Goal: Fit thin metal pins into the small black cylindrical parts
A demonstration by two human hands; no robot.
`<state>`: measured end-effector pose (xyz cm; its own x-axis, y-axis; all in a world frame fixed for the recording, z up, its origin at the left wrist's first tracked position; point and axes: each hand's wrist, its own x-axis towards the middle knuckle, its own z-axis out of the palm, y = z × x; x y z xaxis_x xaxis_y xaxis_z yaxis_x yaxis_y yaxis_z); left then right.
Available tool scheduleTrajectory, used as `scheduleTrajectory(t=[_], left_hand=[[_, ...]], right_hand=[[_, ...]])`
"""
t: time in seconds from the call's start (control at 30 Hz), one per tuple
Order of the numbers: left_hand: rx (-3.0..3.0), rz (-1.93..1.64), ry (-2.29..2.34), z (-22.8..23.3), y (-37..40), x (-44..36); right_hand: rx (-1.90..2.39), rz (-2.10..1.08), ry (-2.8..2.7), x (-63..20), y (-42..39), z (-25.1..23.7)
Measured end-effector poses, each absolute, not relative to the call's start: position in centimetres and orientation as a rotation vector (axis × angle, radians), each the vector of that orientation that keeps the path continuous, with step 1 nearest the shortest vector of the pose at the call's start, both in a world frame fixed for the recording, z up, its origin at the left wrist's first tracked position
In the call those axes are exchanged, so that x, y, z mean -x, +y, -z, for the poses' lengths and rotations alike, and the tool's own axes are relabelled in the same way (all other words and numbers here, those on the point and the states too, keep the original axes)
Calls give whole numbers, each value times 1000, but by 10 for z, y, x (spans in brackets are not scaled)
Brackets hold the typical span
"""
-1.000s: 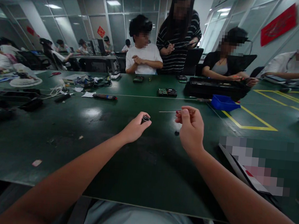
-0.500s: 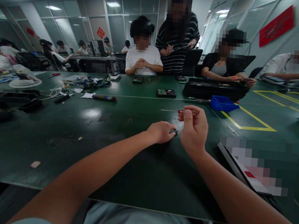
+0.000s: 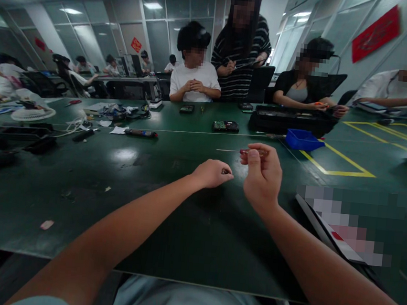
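A screwdriver (image 3: 244, 151) with a reddish see-through handle and a thin shaft lies in my right hand (image 3: 264, 177), gripped between thumb and fingers. Its shaft points left, roughly level above the table. My left hand (image 3: 211, 173) is closed just to the left, low over the green table (image 3: 167, 226). A small dark part (image 3: 225, 172) shows between its thumb and fingers; most of it is hidden. The two hands are apart, and the screwdriver's tip does not touch the small part.
Beyond my hands lie a hard drive (image 3: 225, 126), a blue bin (image 3: 303, 140) and a long black case (image 3: 289, 120). A dark cylindrical tool (image 3: 141, 133) and cables lie left. A white-edged board (image 3: 329, 231) is at right. People sit and stand across the table.
My left hand has drawn back left and slightly up, bringing the small dark part from beside the fingertips into its grip. The right hand with the screwdriver has hardly moved.
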<state>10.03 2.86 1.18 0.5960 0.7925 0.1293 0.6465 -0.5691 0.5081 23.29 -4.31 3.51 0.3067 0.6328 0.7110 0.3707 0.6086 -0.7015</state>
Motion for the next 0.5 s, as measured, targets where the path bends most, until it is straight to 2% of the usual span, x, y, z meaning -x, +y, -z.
scheduleTrajectory(t=[0.27, 0.5], left_hand=[[-1790, -768, 1233, -29, 26, 8], [-1063, -1182, 1160, -61, 3, 115]], right_hand=[[992, -251, -1336, -232, -44, -34], [1020, -260, -1348, -232, -41, -30]])
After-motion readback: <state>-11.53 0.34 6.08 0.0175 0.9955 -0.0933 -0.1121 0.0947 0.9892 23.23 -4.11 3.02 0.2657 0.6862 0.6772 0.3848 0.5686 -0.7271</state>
